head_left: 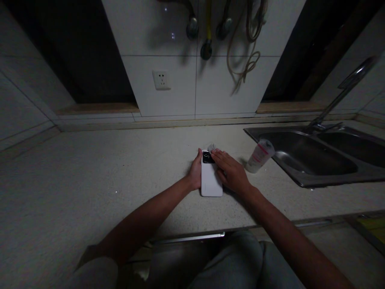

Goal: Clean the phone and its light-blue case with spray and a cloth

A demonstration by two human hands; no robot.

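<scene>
The left hand holds the left edge of the white phone, which lies between both hands on the tabletop. The right hand presses a crumpled pale wipe beside its camera block. A loosened left hold could let the phone slide; a rightward swing might tip the cup just right of the right hand.

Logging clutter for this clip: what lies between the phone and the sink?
In the head view, the right hand, partly over the phone, then a cup on the counter near the sink.
</scene>
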